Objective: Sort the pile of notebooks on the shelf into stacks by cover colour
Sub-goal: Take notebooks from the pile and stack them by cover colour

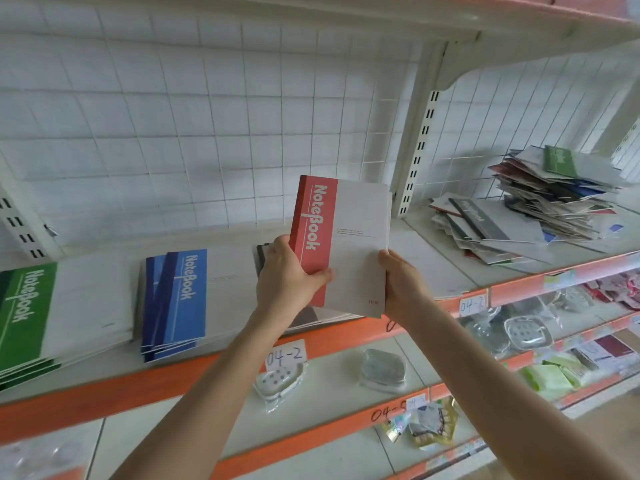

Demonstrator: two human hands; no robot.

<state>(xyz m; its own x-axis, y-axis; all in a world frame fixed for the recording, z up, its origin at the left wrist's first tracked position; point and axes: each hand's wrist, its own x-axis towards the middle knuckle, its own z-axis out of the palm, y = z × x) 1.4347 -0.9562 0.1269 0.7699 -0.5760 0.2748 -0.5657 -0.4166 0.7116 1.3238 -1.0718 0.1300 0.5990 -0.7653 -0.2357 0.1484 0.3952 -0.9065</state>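
A red-and-white notebook (346,237) is held upright in front of the shelf by both hands. My left hand (287,275) grips its red spine edge with the thumb across the cover. My right hand (401,282) holds its lower right edge. Lying on the shelf (433,268) are a green stack (31,317) at far left and a blue stack (176,299) beside it. A grey stack (263,254) shows partly behind my left hand. The unsorted pile of notebooks (554,199) sits at the right end of the shelf.
A slotted upright post (420,147) and white wire grid back the shelf. An upper shelf hangs overhead. Below the orange shelf edge (138,382) lie packaged soap dishes (280,379) and other small goods (426,427).
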